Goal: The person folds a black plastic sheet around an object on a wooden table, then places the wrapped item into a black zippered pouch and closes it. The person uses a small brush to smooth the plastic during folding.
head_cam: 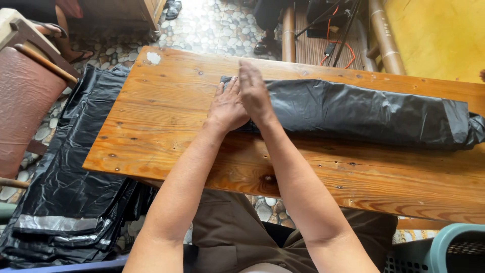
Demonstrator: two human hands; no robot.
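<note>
Both hands, left (227,106) and right (254,93), press flat, unclenched, on the folded black bag's (364,114) left end

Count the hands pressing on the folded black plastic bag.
2. The left hand lies flat on the folded black plastic bag's left end; the right hand rests edge-down beside it.

Folded bag (353,111) lies on the counter (166,126) toward two o'clock; bag pile (70,192) on floor at eight o'clock; basket (449,250) at four.
</note>
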